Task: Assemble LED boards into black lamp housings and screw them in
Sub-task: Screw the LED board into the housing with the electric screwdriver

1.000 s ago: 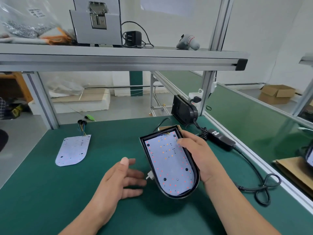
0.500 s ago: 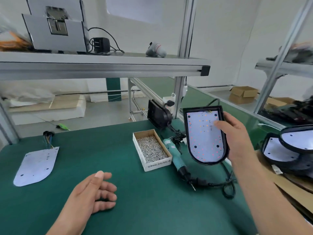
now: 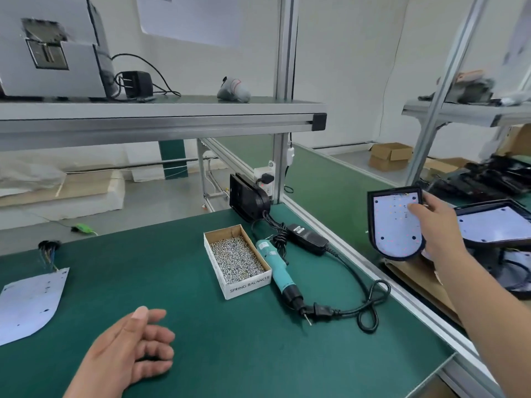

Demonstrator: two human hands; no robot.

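The right hand point(image 3: 434, 225) grips the black lamp housing point(image 3: 370, 219), its LED board point(image 3: 393, 228) inside, in the air beyond the right edge of the table point(image 3: 172, 268). The left hand point(image 3: 135, 349) is relaxed and holds nothing, at the near side. Between them lie a screw box point(image 3: 237, 259) and a screwdriver point(image 3: 277, 271).

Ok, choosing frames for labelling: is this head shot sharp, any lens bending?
Head view: screw box and screwdriver crisp; right hand and its black housing slightly blurred; the right post leans from wide-angle distortion; even light, faint shadow under the left hand.
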